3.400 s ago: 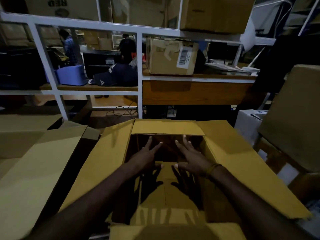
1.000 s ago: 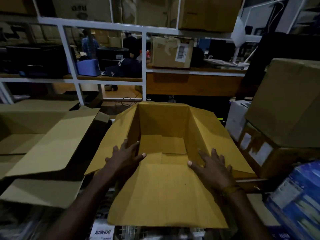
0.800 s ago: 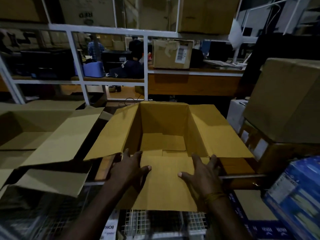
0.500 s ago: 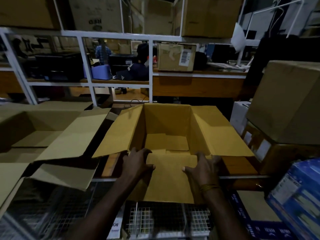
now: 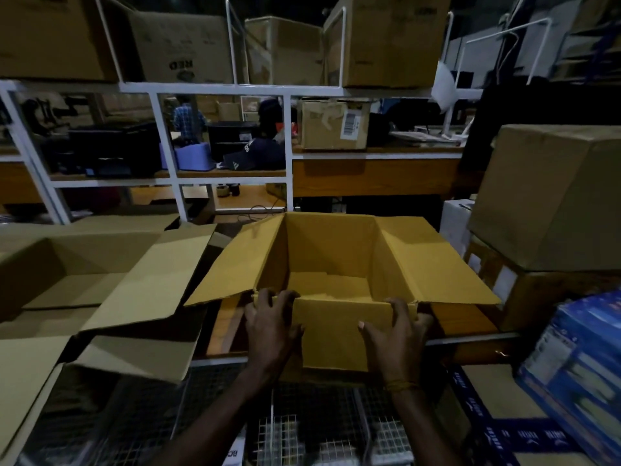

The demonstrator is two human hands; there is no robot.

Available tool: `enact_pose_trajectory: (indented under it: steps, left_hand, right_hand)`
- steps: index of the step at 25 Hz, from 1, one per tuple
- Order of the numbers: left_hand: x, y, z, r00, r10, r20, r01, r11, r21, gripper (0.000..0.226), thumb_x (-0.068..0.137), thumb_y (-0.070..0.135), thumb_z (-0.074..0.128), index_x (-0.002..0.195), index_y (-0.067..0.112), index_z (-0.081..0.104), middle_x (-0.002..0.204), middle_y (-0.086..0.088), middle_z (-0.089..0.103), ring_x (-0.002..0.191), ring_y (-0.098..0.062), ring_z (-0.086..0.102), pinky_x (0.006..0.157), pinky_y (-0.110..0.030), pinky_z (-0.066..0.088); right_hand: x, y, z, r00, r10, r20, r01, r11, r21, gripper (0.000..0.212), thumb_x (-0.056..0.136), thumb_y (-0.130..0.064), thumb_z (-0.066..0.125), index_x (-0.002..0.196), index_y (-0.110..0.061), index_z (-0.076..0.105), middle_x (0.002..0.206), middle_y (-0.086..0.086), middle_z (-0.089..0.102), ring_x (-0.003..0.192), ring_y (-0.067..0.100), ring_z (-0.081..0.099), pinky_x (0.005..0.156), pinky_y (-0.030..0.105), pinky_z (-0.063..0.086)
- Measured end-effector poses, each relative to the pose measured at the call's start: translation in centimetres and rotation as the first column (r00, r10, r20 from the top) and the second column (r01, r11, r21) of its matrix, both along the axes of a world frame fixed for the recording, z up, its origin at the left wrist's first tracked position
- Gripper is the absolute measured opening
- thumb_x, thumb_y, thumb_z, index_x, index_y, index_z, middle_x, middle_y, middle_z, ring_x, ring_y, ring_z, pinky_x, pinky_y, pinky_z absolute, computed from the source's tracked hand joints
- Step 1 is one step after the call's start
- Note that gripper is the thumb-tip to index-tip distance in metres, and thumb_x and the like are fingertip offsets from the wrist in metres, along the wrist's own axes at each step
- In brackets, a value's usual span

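Observation:
An open, empty yellow cardboard box [image 5: 331, 250] stands on a wooden shelf in front of me, its side flaps spread out left and right. Its near flap [image 5: 336, 334] hangs down over the shelf edge. My left hand [image 5: 270, 326] grips the near left corner of the box, fingers curled over the rim. At the near right corner my right hand [image 5: 396, 334] holds on, thumb on the hanging flap and fingers round the edge.
A second open cardboard box [image 5: 84, 280] lies to the left. Closed cartons [image 5: 551, 196] are stacked at the right above a blue printed package [image 5: 578, 371]. A white shelf frame [image 5: 289, 153] with more cartons stands behind. Wire mesh [image 5: 295, 432] lies below my arms.
The near flap has folded outward and down over the shelf edge. Both hands slid from flat on the flap to the box's near corners and curled round them.

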State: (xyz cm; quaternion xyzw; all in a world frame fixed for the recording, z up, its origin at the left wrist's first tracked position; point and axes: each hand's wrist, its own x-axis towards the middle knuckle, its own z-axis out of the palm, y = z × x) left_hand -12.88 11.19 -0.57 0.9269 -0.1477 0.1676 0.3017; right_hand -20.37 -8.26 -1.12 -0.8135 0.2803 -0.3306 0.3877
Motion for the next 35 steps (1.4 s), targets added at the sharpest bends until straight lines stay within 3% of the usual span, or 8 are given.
enact_pose_trajectory:
  steps: [5,9,15,19,25,28,32,35]
  left_hand:
    - [-0.1,4.0,3.0,0.982,-0.130,0.136,0.147,0.981,-0.124,0.062,0.071,0.028,0.082,0.127,0.034,0.055,0.137,-0.005,0.040,0.120,-0.030,0.037,0.092,-0.047,0.044]
    - [0.6,9.7,6.9,0.927,-0.191,0.322,0.262,0.945,-0.195,0.059,0.072,0.028,0.081,0.123,0.037,0.053,0.132,-0.002,0.040,0.113,-0.023,0.035,0.085,-0.039,0.040]
    - [3.6,22.6,12.0,0.886,-0.181,0.427,0.312,0.914,-0.259,0.056,0.073,0.035,0.078,0.123,0.038,0.055,0.130,-0.002,0.042,0.114,-0.027,0.039,0.087,-0.042,0.043]
    - [5.6,32.3,12.9,0.882,-0.113,0.457,0.272,0.915,-0.298,0.058,0.071,0.032,0.082,0.124,0.033,0.058,0.131,-0.003,0.042,0.113,-0.025,0.038,0.084,-0.034,0.034]
    - [8.5,45.3,14.0,0.895,0.042,0.443,0.115,0.940,-0.322,0.060,0.070,0.028,0.084,0.125,0.032,0.058,0.133,-0.006,0.041,0.116,-0.029,0.039,0.086,-0.037,0.037]
    - [9.3,50.7,14.0,0.889,0.145,0.434,0.000,0.948,-0.318,0.060,0.071,0.023,0.084,0.125,0.030,0.059,0.134,-0.009,0.042,0.118,-0.032,0.040,0.089,-0.034,0.033]
    - [10.5,57.6,13.1,0.860,0.223,0.459,-0.103,0.957,-0.272,0.058,0.071,0.022,0.085,0.124,0.027,0.060,0.131,-0.012,0.044,0.116,-0.037,0.043,0.092,-0.037,0.036]
    - [11.1,61.0,11.9,0.847,0.262,0.463,-0.166,0.957,-0.239,0.058,0.071,0.020,0.085,0.123,0.024,0.061,0.129,-0.013,0.045,0.115,-0.037,0.044,0.092,-0.031,0.028]
  right_hand:
    - [-2.0,4.6,3.3,0.986,-0.125,0.108,0.133,0.989,-0.067,0.062,0.064,-0.030,0.090,0.118,-0.027,0.060,0.127,0.011,0.033,0.115,0.034,0.042,0.094,0.046,0.045]
    - [-3.2,10.9,7.9,0.959,-0.182,0.216,0.212,0.970,-0.120,0.063,0.066,-0.028,0.089,0.121,-0.027,0.059,0.131,0.013,0.032,0.116,0.031,0.041,0.090,0.035,0.041]
    - [-1.9,24.8,13.4,0.923,-0.189,0.334,0.264,0.944,-0.196,0.060,0.070,-0.028,0.087,0.122,-0.031,0.056,0.138,0.012,0.028,0.123,0.027,0.037,0.087,0.027,0.038]
    - [1.0,34.1,14.8,0.916,-0.143,0.376,0.240,0.944,-0.226,0.061,0.070,-0.029,0.087,0.122,-0.033,0.056,0.136,0.011,0.028,0.120,0.028,0.040,0.087,0.027,0.043]
    - [6.9,45.6,16.2,0.923,-0.003,0.386,0.101,0.967,-0.235,0.062,0.069,-0.028,0.088,0.123,-0.031,0.058,0.136,0.013,0.029,0.121,0.029,0.041,0.085,0.026,0.046]
    - [9.9,50.5,16.0,0.920,0.089,0.381,0.000,0.974,-0.227,0.062,0.070,-0.027,0.088,0.123,-0.033,0.057,0.137,0.011,0.028,0.122,0.025,0.040,0.079,0.015,0.040]
    - [13.1,56.3,14.5,0.906,0.206,0.371,-0.130,0.967,-0.218,0.064,0.071,-0.030,0.086,0.125,-0.035,0.054,0.137,0.010,0.027,0.125,0.025,0.039,0.085,0.020,0.043]
    - [14.6,59.5,13.1,0.904,0.257,0.341,-0.201,0.961,-0.190,0.063,0.073,-0.029,0.085,0.127,-0.036,0.052,0.138,0.009,0.025,0.125,0.021,0.038,0.081,0.013,0.038]
